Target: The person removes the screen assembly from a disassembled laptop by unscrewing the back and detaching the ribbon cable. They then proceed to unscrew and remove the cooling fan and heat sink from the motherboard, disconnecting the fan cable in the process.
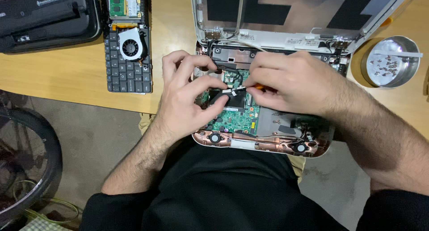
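An opened laptop base [268,144] lies at the table's front edge, its green circuit board [232,117] exposed. My left hand [187,97] rests on the board, fingers bent, the thumb pressing near a black chip. My right hand [290,81] is closed on a small orange-handled screwdriver [258,86], whose tip points left toward a white strip at the board's middle. The laptop's stripped lid [286,16] stands open behind both hands.
A round metal bowl [393,61] with several screws sits at the right. A detached black keyboard [128,66] carries a cooling fan [131,45] and memory module [117,2]. A black case [44,16] lies far left. A wheel [27,168] stands on the floor.
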